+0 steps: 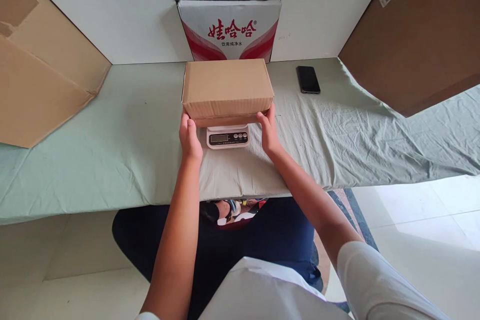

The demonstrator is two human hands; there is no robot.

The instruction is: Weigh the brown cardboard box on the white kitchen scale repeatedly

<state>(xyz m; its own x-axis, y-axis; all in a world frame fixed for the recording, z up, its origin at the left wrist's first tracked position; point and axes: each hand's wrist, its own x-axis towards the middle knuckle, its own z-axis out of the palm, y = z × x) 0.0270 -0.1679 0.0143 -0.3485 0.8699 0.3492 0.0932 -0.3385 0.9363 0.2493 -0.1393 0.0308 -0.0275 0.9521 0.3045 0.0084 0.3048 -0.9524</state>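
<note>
A closed brown cardboard box (228, 82) is between my two hands, over a small white digital kitchen scale (227, 144). The box hides the scale's platform, so I cannot tell whether it rests on the scale or is held just above it. My left hand (189, 137) grips the near left corner, thumb on the front face. At the near right corner, my right hand (268, 130) grips the box the same way. The scale's dark display and its row of buttons show below the box's front edge.
A black phone (308, 80) lies on the green cloth (150, 125) to the right. Behind the box stands a white and red carton (230, 30) against white panels. Large cardboard sheets flank the table on the left (48, 70) and right (420, 40).
</note>
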